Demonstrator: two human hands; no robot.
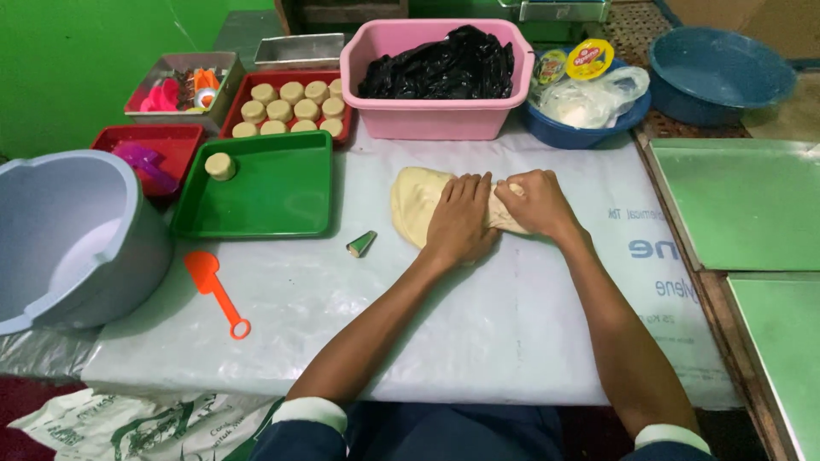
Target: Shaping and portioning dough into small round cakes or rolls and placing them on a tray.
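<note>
Both hands press on the dough (416, 203), a pale yellow, soft slab lying on the worktop (478, 316) just below the pink tub (431, 115). Left hand (461, 220) lies flat, fingers stretched out over the dough's middle, its grip released. Right hand (536, 203) has its grip clenched, fingers curled into the dough's right end and bunching it.

A white plastic sheet covers the worktop; blue print runs along its right side. The pink tub is a smooth plastic oblong holding a crumpled, glossy black bag (444, 64). To its right a blue bowl (581, 128) carries clear bags and two round lids, one yellow with a red band, one greenish. A larger blue basin (722, 72) sits behind that.

Left of the dough stands a green tray (273, 201) with one short, round dough puck (220, 166) in its far corner. Behind it a red tray (256, 85) holds rows of the same pucks (290, 107). A second red tray (166, 145) has a purple plastic piece in it, and a grey box (179, 68) holds pink and orange tools. A small green-edged cone (361, 243) lies between the green tray and the dough. An orange scoop (215, 288) lies nearer the front edge, beside a big grey bucket (77, 239). Flat green sheets (743, 205) lie at the right. A white printed sack (128, 423) with green marks lies below the worktop.
</note>
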